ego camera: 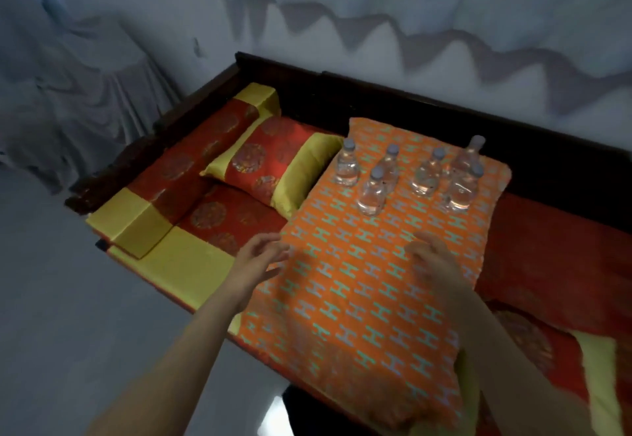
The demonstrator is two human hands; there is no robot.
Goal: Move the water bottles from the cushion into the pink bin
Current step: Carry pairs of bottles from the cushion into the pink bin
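Note:
Several clear water bottles (372, 192) with pale caps stand upright in a cluster on the far part of a large orange cushion (345, 292) patterned with teal and grey H shapes. My left hand (260, 257) hovers at the cushion's left edge, fingers spread, holding nothing. Over the middle of the cushion is my right hand (434, 264), blurred, fingers loosely curled, with nothing visible in it. Both hands are well short of the bottles. No pink bin is in view.
The cushion lies on a dark wooden bench (307, 73) covered with red and yellow pads. A red and yellow pillow (273, 168) rests left of the bottles. Draped grey cloth (85, 93) hangs at the left, and pale floor (51, 281) lies below.

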